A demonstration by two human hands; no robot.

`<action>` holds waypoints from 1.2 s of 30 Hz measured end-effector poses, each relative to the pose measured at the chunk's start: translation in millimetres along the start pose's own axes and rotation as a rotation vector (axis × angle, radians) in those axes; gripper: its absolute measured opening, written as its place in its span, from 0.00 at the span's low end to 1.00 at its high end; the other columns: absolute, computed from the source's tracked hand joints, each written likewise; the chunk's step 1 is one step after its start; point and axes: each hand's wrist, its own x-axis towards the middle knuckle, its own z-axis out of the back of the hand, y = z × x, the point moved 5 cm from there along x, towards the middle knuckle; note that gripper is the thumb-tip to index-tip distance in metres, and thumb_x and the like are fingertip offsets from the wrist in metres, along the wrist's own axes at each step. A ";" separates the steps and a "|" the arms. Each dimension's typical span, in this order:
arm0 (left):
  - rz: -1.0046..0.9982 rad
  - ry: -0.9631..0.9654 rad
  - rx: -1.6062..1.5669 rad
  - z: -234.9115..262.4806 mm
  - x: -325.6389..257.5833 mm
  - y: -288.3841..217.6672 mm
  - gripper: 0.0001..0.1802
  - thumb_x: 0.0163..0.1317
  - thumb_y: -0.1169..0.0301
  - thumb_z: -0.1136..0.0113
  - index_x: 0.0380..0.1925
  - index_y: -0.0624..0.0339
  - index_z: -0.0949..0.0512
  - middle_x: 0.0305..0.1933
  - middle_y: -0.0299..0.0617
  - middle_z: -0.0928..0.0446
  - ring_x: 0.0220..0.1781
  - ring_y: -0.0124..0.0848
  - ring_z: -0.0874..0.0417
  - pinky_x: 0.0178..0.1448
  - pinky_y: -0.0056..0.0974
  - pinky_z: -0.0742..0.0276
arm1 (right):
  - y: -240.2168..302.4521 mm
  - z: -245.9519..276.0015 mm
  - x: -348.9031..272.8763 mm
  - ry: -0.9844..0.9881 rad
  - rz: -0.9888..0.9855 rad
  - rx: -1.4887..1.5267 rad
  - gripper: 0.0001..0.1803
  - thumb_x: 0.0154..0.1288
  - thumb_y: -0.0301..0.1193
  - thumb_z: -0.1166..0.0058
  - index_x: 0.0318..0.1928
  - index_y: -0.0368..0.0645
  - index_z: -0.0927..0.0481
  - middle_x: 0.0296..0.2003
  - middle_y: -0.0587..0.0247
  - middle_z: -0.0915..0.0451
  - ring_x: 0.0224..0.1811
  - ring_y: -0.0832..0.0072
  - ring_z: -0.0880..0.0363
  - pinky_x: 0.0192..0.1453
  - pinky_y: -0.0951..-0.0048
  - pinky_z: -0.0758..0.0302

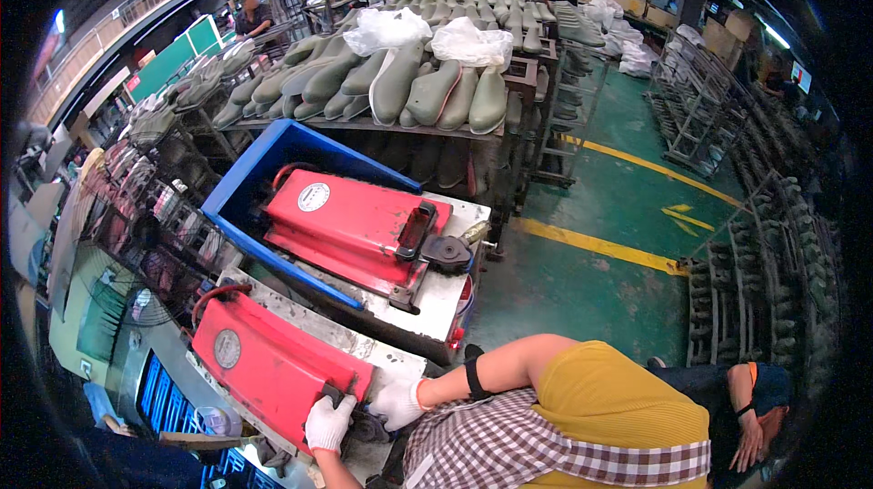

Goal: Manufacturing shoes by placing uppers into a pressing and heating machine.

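Nearest, the gloved left hand [329, 423] touches a black block [333, 393] at the end of a red machine [273, 366] on a white surface [400, 365]; the gloved right hand [396, 404] is just beside, at dark, probably soft material [366, 428]. I cannot tell whether either grip is closed. The machine looks heavy and stiff; the block seems its firmest hold. Beyond: a second machine [346, 216], a blue bin [244, 182], then green boots [393, 89].
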 end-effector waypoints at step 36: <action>0.032 0.137 -0.233 -11.4 10.9 13.8 0.21 0.64 0.53 0.31 0.31 0.64 0.16 0.24 0.40 0.18 0.25 0.31 0.19 0.34 0.39 0.24 | 3.7 9.2 -7.0 0.050 -0.071 0.073 0.20 0.56 0.43 0.38 0.43 0.42 0.16 0.38 0.45 0.14 0.44 0.47 0.15 0.50 0.50 0.21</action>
